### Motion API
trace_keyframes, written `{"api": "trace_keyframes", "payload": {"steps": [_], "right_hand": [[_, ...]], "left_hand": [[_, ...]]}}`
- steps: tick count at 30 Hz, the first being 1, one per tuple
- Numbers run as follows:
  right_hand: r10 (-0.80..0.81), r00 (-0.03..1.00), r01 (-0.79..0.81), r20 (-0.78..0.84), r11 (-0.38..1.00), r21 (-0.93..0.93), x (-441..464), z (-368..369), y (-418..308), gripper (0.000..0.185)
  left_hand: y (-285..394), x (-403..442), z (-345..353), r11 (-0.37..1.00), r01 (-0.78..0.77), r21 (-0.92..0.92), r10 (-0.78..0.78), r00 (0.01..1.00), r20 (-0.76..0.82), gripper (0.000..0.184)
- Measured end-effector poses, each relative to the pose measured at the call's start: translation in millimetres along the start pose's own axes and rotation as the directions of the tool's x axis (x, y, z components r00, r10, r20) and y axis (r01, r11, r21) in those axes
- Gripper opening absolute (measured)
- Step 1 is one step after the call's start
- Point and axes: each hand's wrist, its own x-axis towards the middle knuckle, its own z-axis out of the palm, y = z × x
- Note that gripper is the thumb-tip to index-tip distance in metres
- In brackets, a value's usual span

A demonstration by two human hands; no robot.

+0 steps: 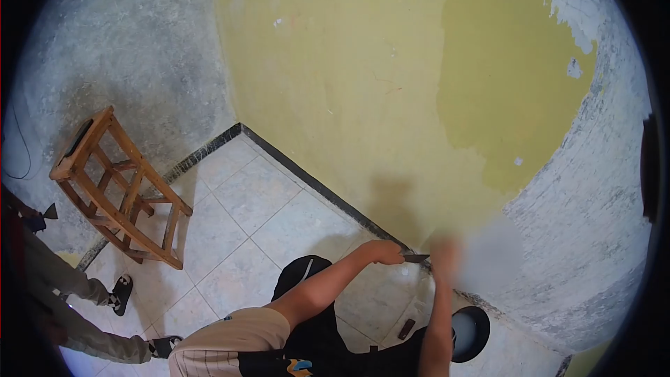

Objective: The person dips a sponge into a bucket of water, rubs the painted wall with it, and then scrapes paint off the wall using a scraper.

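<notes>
My left hand (pixel 385 253) is closed around a putty knife (pixel 417 258). Its dark blade points right, close to the foot of the wall and the black skirting strip. My right hand (pixel 445 255) is smeared by motion in front of the lower wall, just right of the knife, and its fingers do not show clearly. Beside it lies a smooth, blurred grey patch (pixel 494 255); whether that is a moving tool or wall surface I cannot tell. Below my right forearm stands a black bucket (pixel 480 345) with cloudy whitish liquid.
The yellow wall (pixel 335 63) has a darker area (pixel 516 77) and a stripped grey part (pixel 572 237). A wooden stool (pixel 132 188) stands at left. Near it another person's legs (pixel 91 328) and hand-held scraper (pixel 50 212) show. A small brown object (pixel 407 329) lies on the tiles.
</notes>
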Motion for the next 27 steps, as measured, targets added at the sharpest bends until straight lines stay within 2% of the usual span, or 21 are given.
{"api": "trace_keyframes", "payload": {"steps": [1,2,3,5,6,8,9,10,11,12,13,17,19,20,22,25,27], "right_hand": [[0.078,0.992,-0.08,0.099,0.997,0.012,-31,5,12,0.02],[0.163,0.968,-0.17,0.192,0.985,0.018,-51,10,18,0.022],[0.176,0.965,-0.183,0.194,0.983,0.017,-63,8,22,0.022],[0.17,0.876,-0.221,0.452,0.973,0.063,-55,13,34,0.024],[0.165,0.879,-0.219,0.448,0.973,0.072,-59,18,39,0.024],[0.092,0.78,-0.291,0.62,0.929,0.228,-63,29,54,0.027],[0.125,0.673,-0.344,0.729,0.925,0.159,-70,34,62,0.033],[0.125,0.672,-0.349,0.73,0.923,0.163,-73,39,66,0.033],[0.159,0.403,-0.467,0.901,0.883,0.053,-77,43,71,0.036],[0.163,0.093,-0.542,0.982,0.836,-0.087,-84,44,75,0.039],[0.205,-0.067,-0.455,0.976,0.865,-0.213,-66,27,56,0.05],[0.291,-0.145,-0.369,0.946,0.871,-0.324,-73,30,61,0.056],[0.322,-0.04,-0.451,0.946,0.839,-0.305,-67,24,59,0.057],[0.323,-0.038,-0.453,0.946,0.838,-0.305,-68,24,60,0.057],[0.271,0.059,-0.418,0.961,0.881,-0.223,-69,25,63,0.056],[0.359,0.0,-0.434,0.933,0.841,-0.323,-64,16,55,0.054],[0.377,-0.032,-0.477,0.926,0.808,-0.346,-61,12,51,0.051]], "left_hand": [[1,-4,-3,0.998,0.062,-0.015,-0.061,0.996,0.07,0.049],[-4,-6,-6,0.997,0.072,-0.002,-0.072,0.995,0.07,0.049],[-6,-6,1,0.995,0.094,0.023,-0.096,0.989,0.114,0.05],[-8,-1,2,0.992,0.117,0.047,-0.122,0.985,0.121,0.051],[-9,1,11,0.988,0.151,0.039,-0.155,0.98,0.125,0.046],[-5,5,9,0.982,0.184,0.041,-0.187,0.975,0.117,0.041],[0,4,10,0.986,0.167,0.011,-0.167,0.978,0.129,0.041],[1,5,14,0.988,0.153,-0.022,-0.148,0.978,0.145,0.041],[1,7,16,0.987,0.157,-0.018,-0.153,0.977,0.152,0.041],[2,9,18,0.988,0.153,-0.032,-0.144,0.971,0.189,0.041],[1,11,18,0.988,0.149,-0.045,-0.136,0.965,0.224,0.041],[1,3,18,0.985,0.171,0.036,-0.174,0.969,0.175,0.041],[-3,7,21,0.981,0.193,0.024,-0.194,0.965,0.177,0.041],[-2,8,21,0.981,0.191,0.026,-0.193,0.965,0.177,0.041],[0,7,22,0.984,0.175,0.043,-0.18,0.971,0.158,0.041],[5,4,22,0.988,0.154,-0.024,-0.147,0.972,0.184,0.041],[6,3,21,0.988,0.154,-0.001,-0.151,0.972,0.181,0.042]]}}
